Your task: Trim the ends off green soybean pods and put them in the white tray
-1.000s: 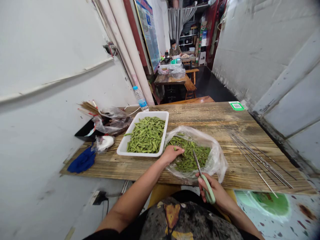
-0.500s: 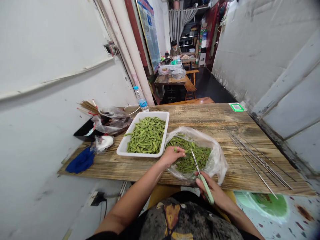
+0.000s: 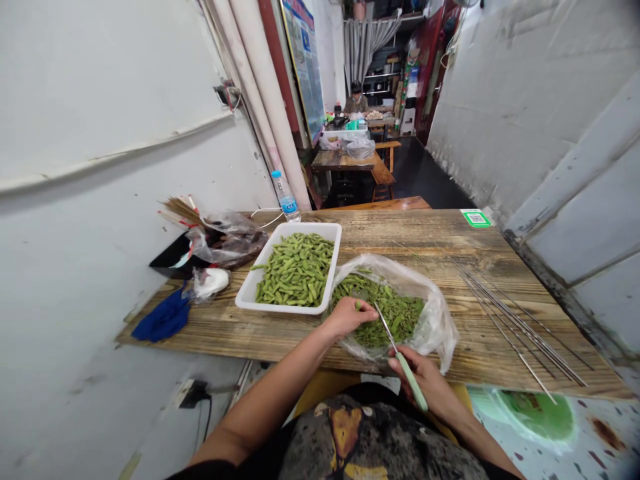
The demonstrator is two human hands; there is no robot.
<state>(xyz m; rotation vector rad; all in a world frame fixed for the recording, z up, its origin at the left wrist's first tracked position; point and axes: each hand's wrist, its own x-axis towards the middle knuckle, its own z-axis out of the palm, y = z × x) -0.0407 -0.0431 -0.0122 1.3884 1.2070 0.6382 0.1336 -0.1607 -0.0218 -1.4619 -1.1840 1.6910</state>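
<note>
My left hand [image 3: 351, 315] pinches a green edamame pod [image 3: 358, 305] over an open clear plastic bag [image 3: 440, 333]. Inside the bag lie more pods and green trimmings [image 3: 395, 310]. In my right hand [image 3: 420, 375] is a pair of scissors [image 3: 409, 377] with pale green handles; my fingers are wrapped round them, and the blades point up and left to the fingertips of my left hand. To the left of the bag, a white plastic tray [image 3: 239, 300] holds a heap of edamame pods [image 3: 296, 270].
Several metal skewers [image 3: 520, 327] lie on the wooden table [image 3: 400, 230] at right. A water bottle [image 3: 289, 200] stands behind the tray. At left are a blue cloth [image 3: 163, 319], a white bagged item [image 3: 209, 283] and a black container [image 3: 173, 257] with sticks. A person [image 3: 356, 100] sits farther back.
My left hand has shifted slightly right and down, bringing its fingertips up to the scissor tips. The scissor blades look closer together. The whole view has shifted a little.
</note>
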